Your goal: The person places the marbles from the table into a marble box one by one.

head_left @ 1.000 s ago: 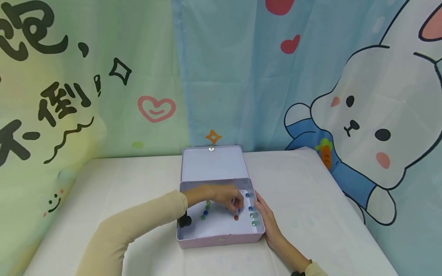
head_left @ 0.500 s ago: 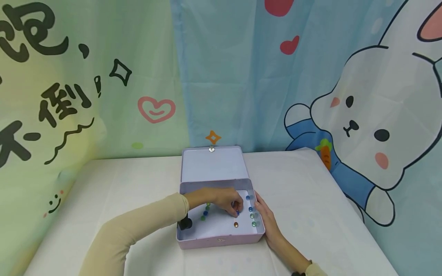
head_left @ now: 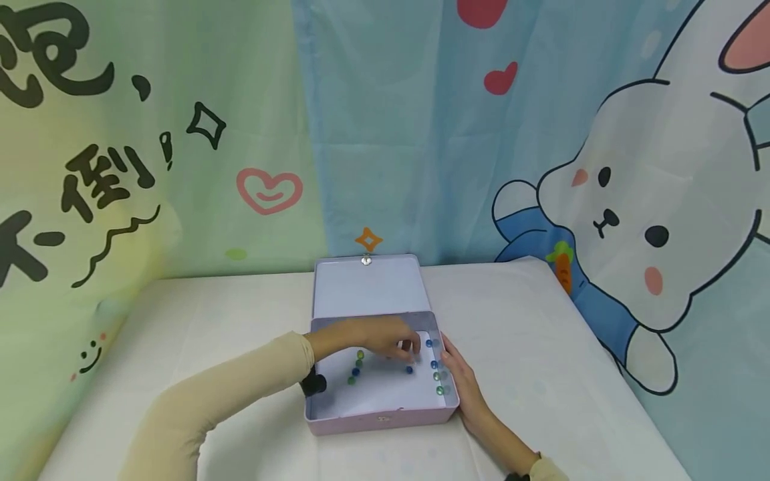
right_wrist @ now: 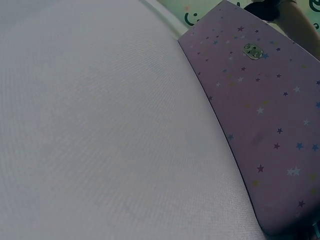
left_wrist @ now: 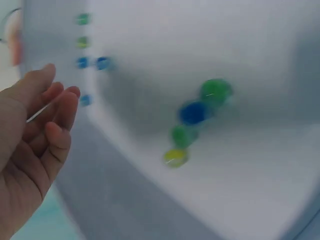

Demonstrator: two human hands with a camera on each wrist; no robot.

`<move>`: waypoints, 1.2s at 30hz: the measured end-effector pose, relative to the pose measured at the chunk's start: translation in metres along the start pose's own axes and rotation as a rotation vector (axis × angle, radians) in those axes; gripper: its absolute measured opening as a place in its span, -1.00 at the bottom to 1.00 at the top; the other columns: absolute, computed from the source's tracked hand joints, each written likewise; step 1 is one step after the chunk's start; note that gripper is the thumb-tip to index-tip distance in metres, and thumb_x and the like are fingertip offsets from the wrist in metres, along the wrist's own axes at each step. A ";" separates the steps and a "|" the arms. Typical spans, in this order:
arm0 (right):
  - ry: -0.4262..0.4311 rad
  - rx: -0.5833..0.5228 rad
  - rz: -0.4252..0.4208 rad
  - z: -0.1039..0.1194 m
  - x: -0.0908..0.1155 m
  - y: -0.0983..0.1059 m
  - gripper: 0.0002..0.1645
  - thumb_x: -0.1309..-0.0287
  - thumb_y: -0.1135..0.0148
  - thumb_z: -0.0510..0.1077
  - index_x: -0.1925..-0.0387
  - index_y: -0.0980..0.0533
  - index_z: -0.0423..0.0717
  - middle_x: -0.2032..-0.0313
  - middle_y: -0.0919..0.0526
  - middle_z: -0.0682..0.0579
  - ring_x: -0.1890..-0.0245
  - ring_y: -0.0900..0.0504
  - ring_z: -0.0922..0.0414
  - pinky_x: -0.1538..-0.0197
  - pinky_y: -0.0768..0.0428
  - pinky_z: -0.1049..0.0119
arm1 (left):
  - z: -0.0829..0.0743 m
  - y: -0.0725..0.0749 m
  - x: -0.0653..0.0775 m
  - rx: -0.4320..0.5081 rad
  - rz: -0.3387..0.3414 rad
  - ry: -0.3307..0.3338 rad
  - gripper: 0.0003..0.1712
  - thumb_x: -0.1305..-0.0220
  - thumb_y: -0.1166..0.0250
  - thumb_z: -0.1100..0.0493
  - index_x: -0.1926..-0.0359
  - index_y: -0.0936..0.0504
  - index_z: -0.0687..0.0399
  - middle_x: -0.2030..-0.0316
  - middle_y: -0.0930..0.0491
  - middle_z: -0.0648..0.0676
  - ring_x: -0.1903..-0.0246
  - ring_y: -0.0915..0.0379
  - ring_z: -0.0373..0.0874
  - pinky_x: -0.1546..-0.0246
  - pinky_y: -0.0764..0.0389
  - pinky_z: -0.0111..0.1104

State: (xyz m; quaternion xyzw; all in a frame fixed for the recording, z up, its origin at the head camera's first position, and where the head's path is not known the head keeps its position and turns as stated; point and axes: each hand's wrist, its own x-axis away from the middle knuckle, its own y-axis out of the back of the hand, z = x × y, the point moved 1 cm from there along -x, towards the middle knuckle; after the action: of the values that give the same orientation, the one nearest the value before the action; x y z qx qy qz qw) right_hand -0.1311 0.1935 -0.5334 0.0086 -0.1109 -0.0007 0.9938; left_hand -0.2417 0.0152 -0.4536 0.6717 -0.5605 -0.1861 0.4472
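Observation:
My left hand hovers inside an open tin box. In the left wrist view its fingers are loosely bent, the thumb apart from them, and no object shows between them. Just below its fingertips lies a blue marble. Along the box's right wall runs a row of blue and green marbles. A short slanting line of yellow, green and blue marbles lies at the left. My right hand rests against the box's right wall, fingers fairly straight. The right wrist view leaves that hand out.
The raised lid stands at the back of the box. A star-patterned front wall carries a metal clasp. The box sits on a white-covered table, before a printed curtain.
My left hand has lifted slightly back and left, leaving the blue marble uncovered. An orange marble near the front, seen half a second ago, is out of sight. The right hand has stayed put.

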 end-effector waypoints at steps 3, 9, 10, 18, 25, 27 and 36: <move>-0.010 0.014 0.001 0.000 0.000 0.000 -0.32 -0.45 0.20 0.13 -0.51 0.00 0.19 -0.54 0.06 0.03 -0.55 0.14 -0.09 -0.48 0.15 -0.23 | -0.006 0.012 0.016 0.032 -0.098 -0.010 -0.69 -0.40 -0.17 -0.01 0.00 -0.63 0.05 0.30 -0.64 -0.07 0.47 -0.50 -0.35 0.40 -0.54 -0.58; -0.020 0.030 -0.005 0.002 -0.002 0.005 -0.30 -0.43 0.17 0.15 -0.51 -0.01 0.17 -0.54 0.02 0.05 -0.55 0.11 -0.06 -0.49 0.12 -0.15 | -0.022 0.019 0.056 -0.119 -0.364 0.107 -0.30 -0.33 -0.03 -0.38 -0.33 -0.39 -0.13 -0.20 -0.50 -0.05 -0.17 -0.44 -0.14 -0.14 -0.53 -0.23; -0.017 0.030 -0.003 0.003 -0.003 0.006 -0.31 -0.43 0.16 0.14 -0.51 -0.02 0.17 -0.53 0.01 0.05 -0.55 0.11 -0.05 -0.50 0.11 -0.13 | -0.023 0.018 0.064 -0.171 -0.392 0.149 -0.21 -0.28 -0.01 -0.45 -0.39 -0.29 -0.20 -0.32 -0.38 -0.04 -0.31 -0.32 -0.05 -0.24 -0.45 -0.11; -0.028 0.040 0.014 0.008 -0.003 0.011 -0.34 -0.43 0.09 0.06 -0.49 -0.07 0.14 -0.52 -0.03 0.00 -0.55 0.08 -0.05 -0.51 0.09 -0.11 | -0.009 -0.006 0.129 -0.223 -0.616 0.462 0.05 -0.14 -0.07 -0.53 -0.53 0.10 -0.31 -0.56 0.22 0.11 -0.47 0.30 0.43 -0.30 0.02 0.39; 0.062 0.241 0.006 0.019 -0.005 0.022 -0.35 -0.43 0.03 0.00 -0.46 -0.10 0.06 -0.50 -0.09 -0.08 -0.51 -0.04 -0.10 -0.49 -0.02 -0.04 | 0.011 -0.034 0.170 -0.142 -0.687 0.653 0.01 -0.20 -0.10 -0.43 -0.53 0.09 -0.25 -0.55 0.23 0.19 -0.46 0.28 0.45 -0.27 0.01 0.42; 0.118 0.315 0.008 0.024 -0.007 0.025 -0.33 -0.41 -0.01 -0.03 -0.46 -0.10 0.03 -0.48 -0.13 -0.11 -0.49 -0.11 -0.12 -0.46 -0.12 -0.04 | 0.017 -0.042 0.177 -0.130 -0.696 0.684 0.00 -0.22 -0.12 -0.39 -0.53 0.08 -0.21 -0.54 0.21 0.23 -0.45 0.27 0.47 -0.26 0.03 0.44; 0.399 0.939 -0.085 0.046 -0.015 0.043 -0.28 -0.35 -0.02 0.14 -0.45 -0.17 0.05 -0.45 -0.16 -0.20 -0.43 -0.16 -0.26 -0.30 -0.22 -0.36 | 0.035 -0.069 0.204 -0.147 -0.707 0.809 0.00 -0.23 -0.09 -0.41 -0.53 0.06 -0.16 -0.53 0.19 0.29 -0.43 0.26 0.52 -0.19 0.07 0.51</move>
State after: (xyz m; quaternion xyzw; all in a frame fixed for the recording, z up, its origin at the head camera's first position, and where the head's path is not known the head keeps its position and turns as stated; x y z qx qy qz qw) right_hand -0.1559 0.2361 -0.4908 0.4586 0.0932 0.0106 0.8837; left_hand -0.1657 -0.1883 -0.4766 0.8044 -0.0689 -0.0904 0.5831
